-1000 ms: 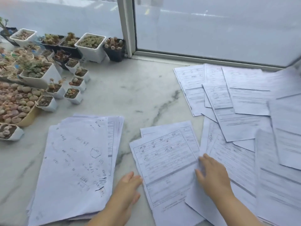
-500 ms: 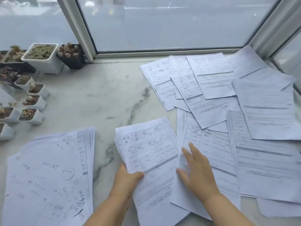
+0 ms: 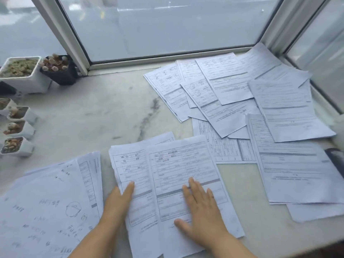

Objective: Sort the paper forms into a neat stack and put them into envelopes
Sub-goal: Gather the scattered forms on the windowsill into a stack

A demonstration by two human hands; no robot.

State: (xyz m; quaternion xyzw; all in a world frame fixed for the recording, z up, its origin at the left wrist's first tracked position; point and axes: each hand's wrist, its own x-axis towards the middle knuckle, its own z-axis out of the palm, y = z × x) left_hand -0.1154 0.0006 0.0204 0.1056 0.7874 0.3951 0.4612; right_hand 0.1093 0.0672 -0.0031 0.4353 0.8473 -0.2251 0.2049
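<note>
Two overlapping printed forms (image 3: 167, 170) lie in front of me on the marble sill. My right hand (image 3: 200, 209) rests flat on the upper form with fingers straight. My left hand (image 3: 119, 200) lies at the left edge of the lower form, thumb on top of the sheet; its other fingers are hidden beside or under the paper. A rough stack of sheets with handwriting (image 3: 50, 205) sits at the lower left. Several more forms (image 3: 242, 101) lie scattered and overlapping at the right, up to the window corner.
Small white pots of succulents (image 3: 17, 133) line the left edge, with a larger white pot (image 3: 22, 75) and a black pot (image 3: 59, 71) by the window frame (image 3: 74, 45). A dark object (image 3: 335, 161) pokes in at the right edge. Bare marble (image 3: 93, 112) shows in the middle.
My right hand has slid a form leftwards onto the sheet my left hand steadies, so the two now overlap. The view has shifted right and slightly closer.
</note>
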